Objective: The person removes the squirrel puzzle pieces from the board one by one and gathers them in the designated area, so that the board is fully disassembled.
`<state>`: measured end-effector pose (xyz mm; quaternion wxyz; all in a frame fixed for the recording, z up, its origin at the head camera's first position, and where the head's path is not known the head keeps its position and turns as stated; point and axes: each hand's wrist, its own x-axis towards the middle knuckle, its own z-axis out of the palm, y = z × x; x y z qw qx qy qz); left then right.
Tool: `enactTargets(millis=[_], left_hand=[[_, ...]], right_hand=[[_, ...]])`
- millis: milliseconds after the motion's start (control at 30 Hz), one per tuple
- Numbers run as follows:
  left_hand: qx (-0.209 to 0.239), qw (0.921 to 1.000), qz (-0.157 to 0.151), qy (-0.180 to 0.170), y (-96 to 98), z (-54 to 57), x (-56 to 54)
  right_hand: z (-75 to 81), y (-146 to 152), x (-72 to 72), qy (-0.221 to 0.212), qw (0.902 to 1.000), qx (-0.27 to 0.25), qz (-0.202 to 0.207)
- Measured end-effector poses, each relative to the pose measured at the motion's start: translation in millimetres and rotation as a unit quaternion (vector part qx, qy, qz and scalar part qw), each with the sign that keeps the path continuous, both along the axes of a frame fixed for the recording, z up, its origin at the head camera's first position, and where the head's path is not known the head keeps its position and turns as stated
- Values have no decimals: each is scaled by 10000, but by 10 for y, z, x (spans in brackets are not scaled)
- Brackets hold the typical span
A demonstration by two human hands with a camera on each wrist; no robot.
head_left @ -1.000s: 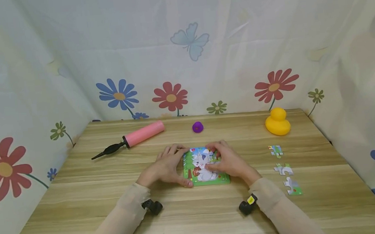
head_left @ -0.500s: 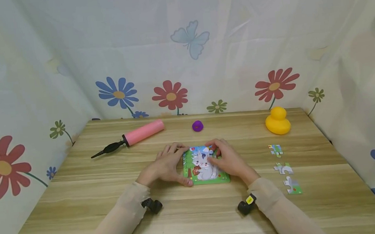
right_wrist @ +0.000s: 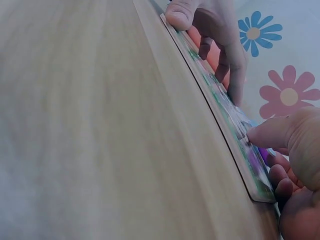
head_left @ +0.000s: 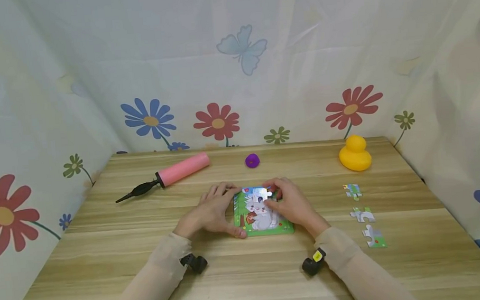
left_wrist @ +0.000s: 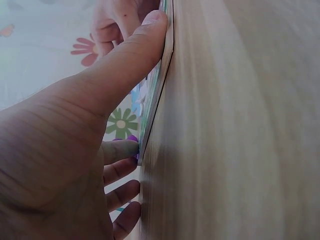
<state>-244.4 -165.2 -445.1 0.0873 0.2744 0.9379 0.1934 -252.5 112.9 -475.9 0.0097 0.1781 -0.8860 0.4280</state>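
We judge the main risk to be the small white-and-blue, knobbed, flat puzzle piece (head_left: 258,194) sitting askew over the squarish, green-bordered picture board (head_left: 267,232): if its knob misses the neighbouring shapes, pressing could jam it or lift an adjoining piece. A slack hold might also let the board skid on the brown wood-grained counter (head_left: 251,282), where it lies flat between the 2 hands. We see the right hand (head_left: 291,206) nearly closed, thumb and forefinger pinching that piece. The left hand (head_left: 211,214) is spread wide, its thumb touching the board's near left corner and its forefinger the far left corner; we see nothing else in it.
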Motion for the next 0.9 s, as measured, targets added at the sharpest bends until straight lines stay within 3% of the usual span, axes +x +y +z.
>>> enactTargets(millis=[533,900], left_hand=[[-29,10000,-46,2,-8,-13,-8],[-43,10000,-29,0,-17,-24,-16]], right_hand=[[45,8,-14,-57,9998,-172,-75],[185,73,-25,-260,9987,-440,-40]])
